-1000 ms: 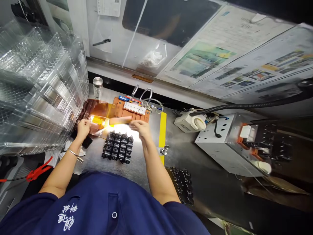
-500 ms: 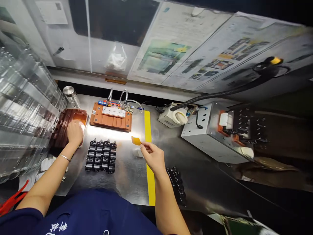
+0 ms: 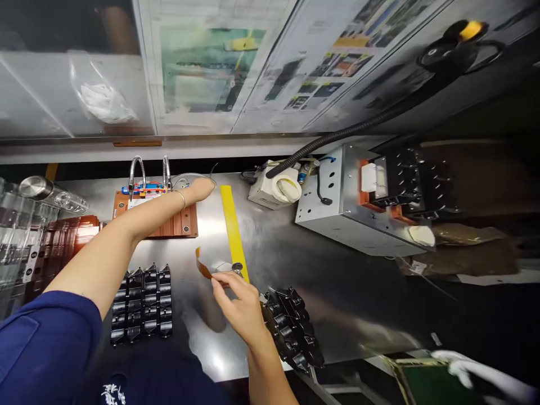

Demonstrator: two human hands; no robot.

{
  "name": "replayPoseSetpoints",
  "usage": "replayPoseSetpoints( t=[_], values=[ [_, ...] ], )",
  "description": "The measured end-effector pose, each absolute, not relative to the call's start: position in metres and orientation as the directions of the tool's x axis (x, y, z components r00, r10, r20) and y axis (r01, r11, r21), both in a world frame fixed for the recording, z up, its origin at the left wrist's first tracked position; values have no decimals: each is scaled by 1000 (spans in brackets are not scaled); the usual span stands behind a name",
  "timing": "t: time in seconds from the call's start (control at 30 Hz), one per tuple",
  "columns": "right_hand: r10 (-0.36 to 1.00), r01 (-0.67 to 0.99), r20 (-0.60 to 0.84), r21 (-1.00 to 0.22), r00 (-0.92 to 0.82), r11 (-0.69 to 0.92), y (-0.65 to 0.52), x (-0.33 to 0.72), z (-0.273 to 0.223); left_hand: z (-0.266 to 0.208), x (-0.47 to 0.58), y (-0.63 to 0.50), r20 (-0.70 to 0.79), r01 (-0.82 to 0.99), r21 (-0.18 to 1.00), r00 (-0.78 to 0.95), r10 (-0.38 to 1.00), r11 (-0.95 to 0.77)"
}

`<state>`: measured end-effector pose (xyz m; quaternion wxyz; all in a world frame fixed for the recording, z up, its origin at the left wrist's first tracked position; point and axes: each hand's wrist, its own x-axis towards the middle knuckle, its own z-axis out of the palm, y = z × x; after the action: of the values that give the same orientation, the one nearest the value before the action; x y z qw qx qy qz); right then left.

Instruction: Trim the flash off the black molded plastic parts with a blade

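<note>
My right hand (image 3: 238, 304) pinches the end of a thin, curved amber strip (image 3: 203, 264), holding it above the metal bench. My left arm reaches across the brown fixture block (image 3: 185, 222), and my left hand (image 3: 203, 189) is at the block's back right corner, by a thin cable. The fingers of that hand are turned away, so what they touch is hidden. Rows of black moulded parts (image 3: 143, 304) lie in front of the block. More black parts (image 3: 293, 329) sit right of my right wrist. Just beyond my right fingers are a small white piece and a round metal-topped object (image 3: 237, 268).
Yellow tape (image 3: 233, 225) runs along the bench. A white fan-like unit (image 3: 274, 188) and a grey metal box (image 3: 333, 208) stand to the right. At left are a glass bottle (image 3: 54, 194) and stacked clear trays (image 3: 17, 242). Another person's white-gloved hand (image 3: 472, 368) appears lower right.
My left hand has left the amber-brown stack at the left and moved across to the fixture's back right. My right hand still holds the strip, now curled upward. The view has shifted right.
</note>
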<state>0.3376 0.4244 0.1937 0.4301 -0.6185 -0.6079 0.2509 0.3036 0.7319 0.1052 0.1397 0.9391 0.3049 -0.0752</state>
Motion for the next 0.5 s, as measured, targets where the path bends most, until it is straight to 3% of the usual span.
replayPoseSetpoints(
  t=[0.1,0.27,0.37,0.43,0.5],
  values=[
    [983,556,179,-821,41,126,432,339,190,103,294,724,-230,559,265,828,511,-786],
    [935,596,46,-759,-352,261,456,334,207,118,254,677,-205,511,403,859,469,-759],
    [923,542,56,-795,-382,272,473,332,217,126,211,641,-195,479,487,875,444,-731],
    [957,513,71,-832,-280,212,485,329,218,130,175,620,-188,466,655,863,468,-596],
    [989,472,60,-874,-135,117,497,324,212,133,135,606,-278,427,878,824,494,-218]
  ],
)
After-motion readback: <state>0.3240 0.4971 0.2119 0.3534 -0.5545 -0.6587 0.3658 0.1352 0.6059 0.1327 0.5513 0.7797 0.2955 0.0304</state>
